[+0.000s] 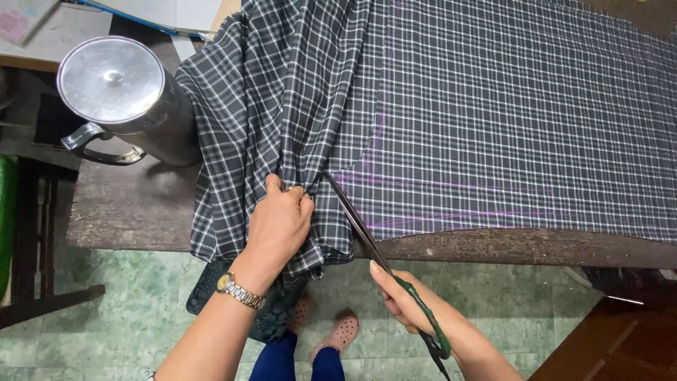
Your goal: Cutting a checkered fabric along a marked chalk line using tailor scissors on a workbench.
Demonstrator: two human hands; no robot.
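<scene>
A dark plaid fabric (pixel 493 120) with purple chalk lines lies spread on a worn wooden table (pixel 127 212). My left hand (pixel 278 222), wearing a metal wristwatch, grips a bunched fold of the fabric at the table's front edge. My right hand (pixel 409 300) holds green-handled scissors (pixel 367 236). Their long dark blades point up and left into the cloth, right beside my left hand's fingers. The blade tips are hidden in the fold.
A lidded metal mug (pixel 116 99) with a handle stands on the table at the left, touching the cloth. Papers lie at the far left corner. Below are a green tiled floor, my feet in pink clogs (pixel 338 331), and a dark bench at the left.
</scene>
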